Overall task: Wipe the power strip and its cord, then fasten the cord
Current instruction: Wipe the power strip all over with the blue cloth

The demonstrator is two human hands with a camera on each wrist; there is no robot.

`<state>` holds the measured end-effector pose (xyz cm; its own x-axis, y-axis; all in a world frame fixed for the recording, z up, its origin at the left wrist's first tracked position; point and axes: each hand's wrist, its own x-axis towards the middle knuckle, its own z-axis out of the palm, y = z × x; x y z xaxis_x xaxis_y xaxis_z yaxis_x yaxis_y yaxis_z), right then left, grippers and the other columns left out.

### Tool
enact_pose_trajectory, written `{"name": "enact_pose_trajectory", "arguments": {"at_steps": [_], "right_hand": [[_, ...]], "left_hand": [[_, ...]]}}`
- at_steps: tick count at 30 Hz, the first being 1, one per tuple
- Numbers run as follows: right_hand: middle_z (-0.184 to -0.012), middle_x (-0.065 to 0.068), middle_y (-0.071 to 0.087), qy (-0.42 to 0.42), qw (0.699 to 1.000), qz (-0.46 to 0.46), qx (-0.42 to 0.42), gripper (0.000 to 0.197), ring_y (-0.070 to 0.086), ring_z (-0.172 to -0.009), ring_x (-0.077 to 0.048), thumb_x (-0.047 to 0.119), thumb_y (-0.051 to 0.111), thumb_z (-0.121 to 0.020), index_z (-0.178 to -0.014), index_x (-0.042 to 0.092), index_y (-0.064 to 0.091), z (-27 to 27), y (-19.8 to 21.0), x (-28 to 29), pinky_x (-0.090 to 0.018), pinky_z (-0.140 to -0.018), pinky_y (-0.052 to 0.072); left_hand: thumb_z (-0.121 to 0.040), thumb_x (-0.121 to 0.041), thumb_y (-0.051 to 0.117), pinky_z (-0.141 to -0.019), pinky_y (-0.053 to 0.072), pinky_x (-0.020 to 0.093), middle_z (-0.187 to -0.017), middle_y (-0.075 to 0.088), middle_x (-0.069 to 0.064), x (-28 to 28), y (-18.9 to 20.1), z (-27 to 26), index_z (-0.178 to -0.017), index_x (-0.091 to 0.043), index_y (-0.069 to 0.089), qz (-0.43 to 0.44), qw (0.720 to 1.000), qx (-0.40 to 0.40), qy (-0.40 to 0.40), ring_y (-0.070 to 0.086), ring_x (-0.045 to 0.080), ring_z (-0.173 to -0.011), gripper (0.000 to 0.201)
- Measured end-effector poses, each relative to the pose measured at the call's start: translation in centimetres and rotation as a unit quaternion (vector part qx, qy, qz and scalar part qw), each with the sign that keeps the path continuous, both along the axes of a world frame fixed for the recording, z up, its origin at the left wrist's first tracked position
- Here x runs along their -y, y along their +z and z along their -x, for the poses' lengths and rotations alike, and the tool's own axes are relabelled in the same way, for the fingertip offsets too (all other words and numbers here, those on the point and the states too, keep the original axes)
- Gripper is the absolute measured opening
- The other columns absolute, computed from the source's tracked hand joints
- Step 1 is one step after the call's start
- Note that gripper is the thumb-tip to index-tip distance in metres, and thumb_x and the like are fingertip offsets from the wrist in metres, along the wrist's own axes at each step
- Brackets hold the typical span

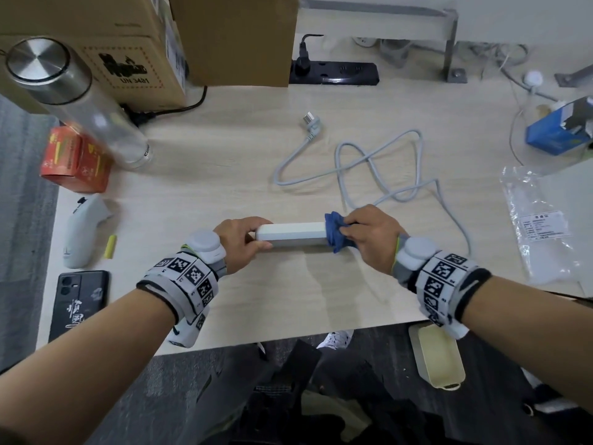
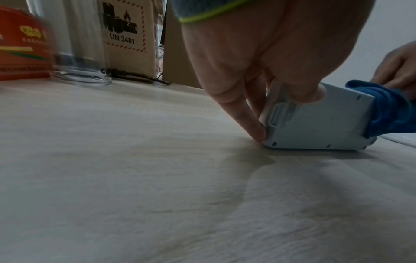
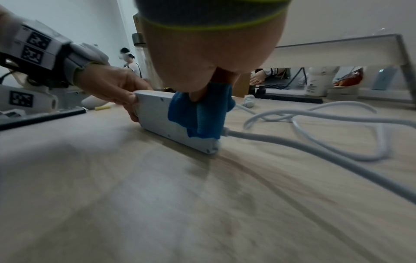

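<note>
A white power strip (image 1: pixel 290 234) (image 2: pixel 315 122) (image 3: pixel 155 113) stands on its long edge on the wooden table (image 1: pixel 224 175). My left hand (image 1: pixel 239 242) (image 2: pixel 258 71) (image 3: pixel 112 85) grips its left end with thumb and fingers. My right hand (image 1: pixel 369 232) (image 3: pixel 211 58) pinches a blue cloth (image 1: pixel 335 232) (image 2: pixel 389 110) (image 3: pixel 200 112) wrapped round the strip's right end, where the cord comes out. The grey cord (image 1: pixel 378 162) (image 3: pixel 315 113) lies in loose loops behind, ending in a plug (image 1: pixel 311 123).
Cardboard boxes (image 1: pixel 154 43) and a black power strip (image 1: pixel 333 73) stand at the back. A clear bottle (image 1: pixel 73 91), red box (image 1: pixel 77 159), white controller (image 1: pixel 80 232) and phone (image 1: pixel 80 303) lie left. A plastic bag (image 1: pixel 542 220) and blue box (image 1: pixel 561 130) sit right.
</note>
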<state>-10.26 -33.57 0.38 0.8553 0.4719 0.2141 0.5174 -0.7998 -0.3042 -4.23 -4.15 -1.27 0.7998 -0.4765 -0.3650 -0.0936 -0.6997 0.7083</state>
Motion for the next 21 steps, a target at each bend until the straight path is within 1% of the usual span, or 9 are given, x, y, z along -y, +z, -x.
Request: {"name": "enact_pose_trajectory", "arguments": {"at_steps": [2,4,6,8,10,12,15,18,21], "right_hand": [[-0.078,-0.016,0.067,0.017,1.000,-0.010,-0.022,0.014,0.060,-0.067,-0.033,-0.006,0.077,-0.065,-0.077,0.000,0.075,-0.7,-0.2,-2.0,-0.032,-0.061,0.050],[-0.075,-0.014,0.065,0.035,0.999,-0.019,-0.033,0.008,0.058,-0.065,-0.031,-0.003,0.071,-0.067,-0.073,0.002,0.074,-1.4,-0.4,-4.8,-0.031,-0.060,0.046],[-0.074,-0.014,0.064,0.037,0.998,-0.023,-0.042,0.012,0.058,-0.065,-0.031,-0.002,0.075,-0.061,-0.072,0.003,0.074,-2.1,-0.4,-7.8,-0.030,-0.059,0.045],[-0.074,-0.013,0.063,0.033,0.997,-0.025,-0.066,0.020,0.058,-0.066,-0.032,-0.003,0.080,-0.054,-0.073,0.003,0.074,-2.4,-0.4,-10.3,-0.029,-0.056,0.048],[-0.074,-0.012,0.063,0.033,0.996,-0.018,-0.075,0.026,0.058,-0.065,-0.031,-0.002,0.084,-0.050,-0.073,0.003,0.074,-2.5,0.0,-11.0,-0.030,-0.053,0.050],[-0.076,-0.011,0.065,0.030,0.996,0.001,-0.082,0.026,0.059,-0.065,-0.032,0.002,0.086,-0.052,-0.076,0.005,0.075,-2.2,0.4,-9.5,-0.032,-0.055,0.051],[-0.083,-0.011,0.068,-0.002,0.997,0.011,-0.076,0.019,0.060,-0.068,-0.033,0.004,0.079,-0.063,-0.081,0.008,0.076,-1.0,0.5,-4.1,-0.036,-0.059,0.051],[-0.081,-0.016,0.069,-0.027,0.996,0.018,-0.088,0.012,0.063,-0.066,-0.033,0.003,0.073,-0.066,-0.079,0.003,0.075,0.0,1.6,0.2,-0.036,-0.060,0.055],[-0.079,-0.019,0.068,-0.073,0.995,-0.005,-0.068,0.015,0.066,-0.066,-0.033,-0.002,0.066,-0.067,-0.079,-0.001,0.074,0.5,2.4,1.7,-0.039,-0.063,0.058]], "left_hand": [[-0.084,-0.030,0.067,-0.078,0.051,0.028,-0.090,0.070,-0.005,0.0,-0.1,0.0,-0.113,-0.035,0.062,-0.003,1.000,0.001,-0.001,0.065,0.013,-0.080,0.030],[-0.083,-0.028,0.067,-0.076,0.051,0.028,-0.089,0.070,-0.003,0.0,-0.1,-0.1,-0.113,-0.034,0.063,-0.001,1.000,0.002,-0.004,0.065,0.015,-0.078,0.030],[-0.083,-0.027,0.068,-0.074,0.051,0.030,-0.085,0.070,-0.002,0.0,0.0,-0.1,-0.109,-0.031,0.064,-0.003,1.000,0.005,-0.005,0.064,0.018,-0.075,0.026],[-0.083,-0.024,0.065,-0.070,0.053,0.037,-0.077,0.069,0.001,-0.1,0.0,-0.2,-0.098,-0.029,0.064,-0.017,1.000,0.007,-0.009,0.062,0.023,-0.071,0.016],[-0.083,-0.022,0.061,-0.069,0.054,0.040,-0.075,0.068,0.002,-0.2,-0.1,-0.3,-0.095,-0.027,0.063,-0.031,0.999,0.009,-0.016,0.062,0.024,-0.070,0.014],[-0.083,-0.026,0.064,-0.071,0.053,0.033,-0.081,0.070,-0.002,-0.3,-0.2,-0.1,-0.100,-0.032,0.063,-0.017,1.000,0.015,-0.014,0.065,0.018,-0.073,0.019],[-0.084,-0.029,0.065,-0.071,0.051,0.025,-0.085,0.072,-0.005,-0.2,-0.4,0.0,-0.108,-0.040,0.061,0.005,1.000,0.021,-0.015,0.067,0.009,-0.074,0.027],[-0.085,-0.031,0.064,-0.075,0.055,0.029,-0.086,0.072,-0.006,-0.2,-0.4,-0.1,-0.112,-0.038,0.060,-0.002,1.000,0.022,-0.019,0.067,0.010,-0.075,0.028],[-0.085,-0.031,0.065,-0.076,0.056,0.032,-0.085,0.072,-0.004,-0.3,-0.5,0.0,-0.112,-0.036,0.061,-0.003,1.000,0.023,-0.018,0.068,0.010,-0.075,0.028]]}}
